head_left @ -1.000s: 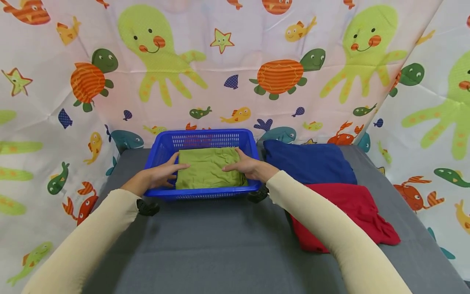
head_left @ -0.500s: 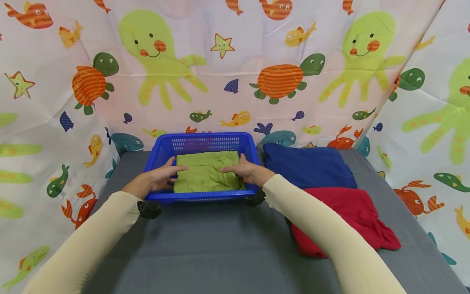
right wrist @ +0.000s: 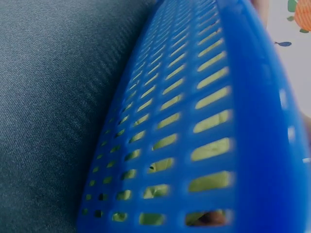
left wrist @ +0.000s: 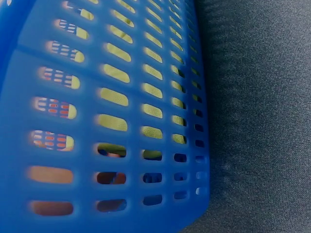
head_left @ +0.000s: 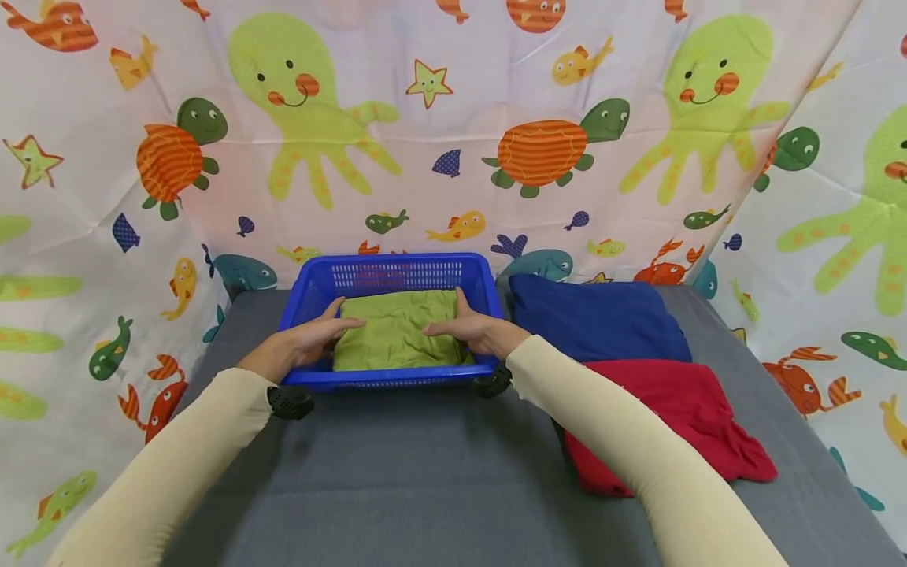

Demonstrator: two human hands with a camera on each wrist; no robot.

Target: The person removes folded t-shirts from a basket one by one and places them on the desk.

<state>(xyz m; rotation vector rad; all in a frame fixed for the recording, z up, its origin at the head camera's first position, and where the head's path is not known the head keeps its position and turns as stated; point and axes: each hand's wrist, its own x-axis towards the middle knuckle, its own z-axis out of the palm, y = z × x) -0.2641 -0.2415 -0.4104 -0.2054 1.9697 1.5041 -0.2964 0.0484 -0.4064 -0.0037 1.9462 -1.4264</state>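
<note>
A folded green cloth (head_left: 393,331) lies inside a blue plastic basket (head_left: 397,378) with slotted walls. My left hand (head_left: 305,340) reaches over the basket's front left corner. Its thumb lies over the cloth's left edge, and the other fingers are along that side, partly hidden. At the opposite side, my right hand (head_left: 478,327) has its thumb on top of the cloth and its index finger extended along the right edge. Both wrist views mostly show the basket wall (left wrist: 82,87), with green cloth (right wrist: 214,148) visible through the slots.
To the right of the basket lie a folded dark blue cloth (head_left: 595,319) and a red cloth (head_left: 666,409), the latter partly behind the right sleeve. A grey cover (head_left: 397,472) spans the table. Curtains with sea animals (head_left: 542,153) surround the back and sides.
The green cloth has shifted slightly left within the basket. My left fingers have come closer to its edge; the right hand has moved slightly left with it.
</note>
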